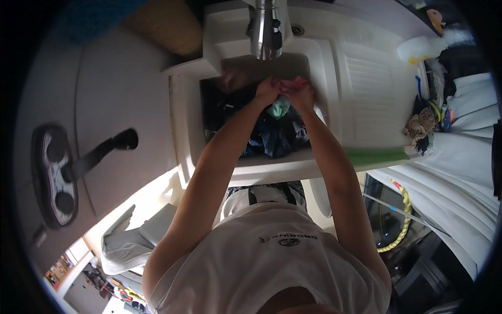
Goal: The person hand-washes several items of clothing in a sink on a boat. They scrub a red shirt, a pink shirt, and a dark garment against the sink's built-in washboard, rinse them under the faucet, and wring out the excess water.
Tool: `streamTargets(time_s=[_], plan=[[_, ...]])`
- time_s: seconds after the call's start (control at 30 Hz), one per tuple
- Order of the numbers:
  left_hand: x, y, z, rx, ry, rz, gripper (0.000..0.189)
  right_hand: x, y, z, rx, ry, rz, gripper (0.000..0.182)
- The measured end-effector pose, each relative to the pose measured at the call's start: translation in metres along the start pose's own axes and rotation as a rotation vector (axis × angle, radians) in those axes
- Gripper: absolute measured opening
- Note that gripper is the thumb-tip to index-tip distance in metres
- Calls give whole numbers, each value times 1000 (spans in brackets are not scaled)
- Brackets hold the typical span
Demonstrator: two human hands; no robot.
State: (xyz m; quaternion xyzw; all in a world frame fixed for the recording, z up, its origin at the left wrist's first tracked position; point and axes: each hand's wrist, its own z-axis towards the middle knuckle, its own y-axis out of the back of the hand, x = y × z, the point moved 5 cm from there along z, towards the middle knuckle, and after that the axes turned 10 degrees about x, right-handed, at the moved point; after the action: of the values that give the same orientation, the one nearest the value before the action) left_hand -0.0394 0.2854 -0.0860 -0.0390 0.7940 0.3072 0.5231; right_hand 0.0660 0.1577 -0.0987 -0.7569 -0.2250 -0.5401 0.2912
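My left hand [269,92] and my right hand [302,95] are close together over the basin of a white laundry sink [331,90]. Both grip a pink cloth [289,85], bunched up between them. A light green cloth [279,107] hangs or lies just below it; whether it is joined to the pink one I cannot tell. Dark clothes [270,137] fill much of the basin beneath my forearms. At the basin's upper left is a dim reddish patch, perhaps fabric. My fingertips are partly hidden by the cloth.
A chrome faucet [266,35] juts over the basin's far side. The sink's ribbed washboard [368,94] lies to the right, with a crumpled brown cloth [420,125] at its edge. A wall panel [121,90] at left carries a black-handled fixture [59,176]. White curtains [435,165] hang at right.
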Motion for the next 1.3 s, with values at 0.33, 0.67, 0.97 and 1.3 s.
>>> streamTargets(time_s=[0.33, 0.67, 0.97, 1.3], plan=[[46, -23, 30, 92, 134, 68, 30, -2, -16, 15, -117, -250, -284, 38], [89, -52, 27, 555, 30, -2020, 34, 48, -129, -46, 56, 19, -267, 24], [22, -14, -23, 308, 414, -1206, 32, 13, -50, 26, -188, 63, -1057, 46], [44, -4, -6, 131, 456, -1119, 51, 25, -78, 2, -39, -165, -232, 26]])
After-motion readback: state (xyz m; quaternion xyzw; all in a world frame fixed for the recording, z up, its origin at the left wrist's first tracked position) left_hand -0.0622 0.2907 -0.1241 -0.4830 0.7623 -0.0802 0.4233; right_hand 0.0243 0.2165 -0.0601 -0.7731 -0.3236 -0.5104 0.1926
